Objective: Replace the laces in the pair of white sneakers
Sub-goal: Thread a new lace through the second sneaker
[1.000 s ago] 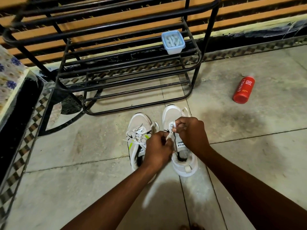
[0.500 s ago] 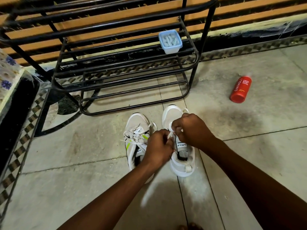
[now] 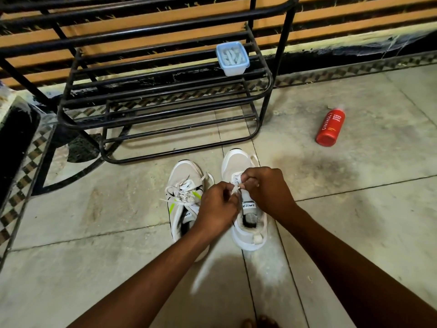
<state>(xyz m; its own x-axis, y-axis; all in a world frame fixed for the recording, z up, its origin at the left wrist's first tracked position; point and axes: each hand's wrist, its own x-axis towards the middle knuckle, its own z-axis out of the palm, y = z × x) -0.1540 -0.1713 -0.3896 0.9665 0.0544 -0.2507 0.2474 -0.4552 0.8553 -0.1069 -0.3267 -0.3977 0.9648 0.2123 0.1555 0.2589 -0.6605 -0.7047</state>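
Both hands, left hand (image 3: 218, 204) and right hand (image 3: 264, 188), are pinching the lace (image 3: 235, 189) over the right sneaker (image 3: 246, 209) (a slipping pinch risks it backing out).

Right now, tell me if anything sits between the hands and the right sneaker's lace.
Nothing visible does. Both hands are already on the right sneaker: the left hand and the right hand each pinch the lace over its tongue. The left sneaker lies beside it, out of the way.
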